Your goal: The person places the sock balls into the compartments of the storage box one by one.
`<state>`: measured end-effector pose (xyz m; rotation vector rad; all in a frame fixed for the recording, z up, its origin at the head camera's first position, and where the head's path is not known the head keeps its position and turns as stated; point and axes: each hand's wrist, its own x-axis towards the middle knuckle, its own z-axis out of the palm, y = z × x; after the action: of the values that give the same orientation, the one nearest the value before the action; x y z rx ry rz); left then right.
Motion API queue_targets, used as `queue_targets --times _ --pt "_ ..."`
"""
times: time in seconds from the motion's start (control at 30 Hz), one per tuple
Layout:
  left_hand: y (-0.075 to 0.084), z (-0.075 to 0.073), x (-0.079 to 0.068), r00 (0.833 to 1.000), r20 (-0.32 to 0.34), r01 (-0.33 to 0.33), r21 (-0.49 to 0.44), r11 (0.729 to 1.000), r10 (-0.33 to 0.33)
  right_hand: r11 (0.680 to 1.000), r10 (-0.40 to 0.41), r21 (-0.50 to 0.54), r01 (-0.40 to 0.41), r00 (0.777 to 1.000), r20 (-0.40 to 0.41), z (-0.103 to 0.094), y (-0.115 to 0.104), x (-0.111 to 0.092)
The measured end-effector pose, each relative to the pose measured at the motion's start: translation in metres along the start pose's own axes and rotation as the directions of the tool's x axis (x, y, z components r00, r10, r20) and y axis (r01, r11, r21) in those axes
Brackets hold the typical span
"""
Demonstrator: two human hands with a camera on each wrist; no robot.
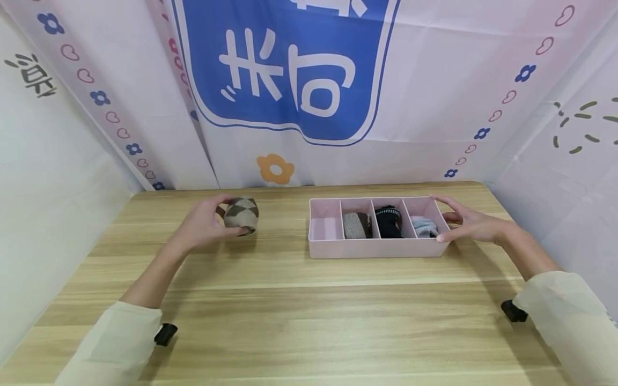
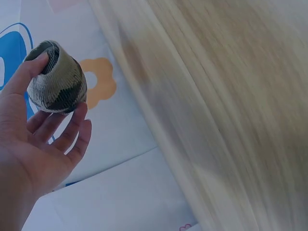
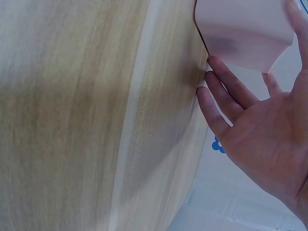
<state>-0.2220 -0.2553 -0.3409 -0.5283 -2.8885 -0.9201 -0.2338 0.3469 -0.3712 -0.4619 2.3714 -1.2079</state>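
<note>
My left hand (image 1: 205, 222) pinches a rolled-up sock (image 1: 242, 215) over the left of the table. The sock is beige-grey with brown diamonds; in the left wrist view, my thumb presses at its open rolled end (image 2: 50, 55) and fingers support it from below. At the right end of a pink divided box (image 1: 376, 248), my right hand (image 1: 475, 225) spans the short side, thumb on the front corner and index finger at the back corner. Three compartments hold a grey-brown rolled sock (image 1: 356, 226), a black one (image 1: 388, 222) and a light blue-grey one (image 1: 424, 227). The leftmost compartment (image 1: 325, 228) is bare.
The box stands on a wood-grain table (image 1: 309, 321), right of centre near the back edge. Behind rises a white printed cloth (image 1: 420, 123) with a blue sign and an orange flower (image 1: 275, 169). White sheets (image 1: 53, 187) close off both sides.
</note>
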Motion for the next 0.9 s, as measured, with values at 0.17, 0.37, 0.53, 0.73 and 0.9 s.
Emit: queue_targets --times 0.17,0.37,0.53,0.73,0.9 --pt "0.006 0.004 0.003 1.0 0.008 -0.009 -0.038 0.999 0.009 1.0 0.0 -0.004 0.0 1.0 -0.001 0.0 -0.001 0.0" --pt "0.013 0.01 0.009 1.0 0.011 -0.019 -0.088 0.996 0.02 1.0 -0.003 -0.005 0.003 1.0 -0.004 0.0 0.0 0.0" --pt "0.02 0.014 0.013 0.999 0.014 -0.032 -0.112 0.993 0.033 1.0 0.0 -0.004 0.0 1.0 -0.003 0.0 0.0 0.0" --pt "0.027 0.017 0.015 0.999 0.02 -0.025 -0.124 0.992 0.028 1.0 0.004 -0.004 -0.004 1.0 -0.001 0.0 0.0 0.0" --pt "0.032 0.021 0.018 0.999 0.023 -0.042 -0.145 0.989 0.045 1.0 0.002 0.001 -0.002 1.0 0.001 0.0 0.0 0.0"
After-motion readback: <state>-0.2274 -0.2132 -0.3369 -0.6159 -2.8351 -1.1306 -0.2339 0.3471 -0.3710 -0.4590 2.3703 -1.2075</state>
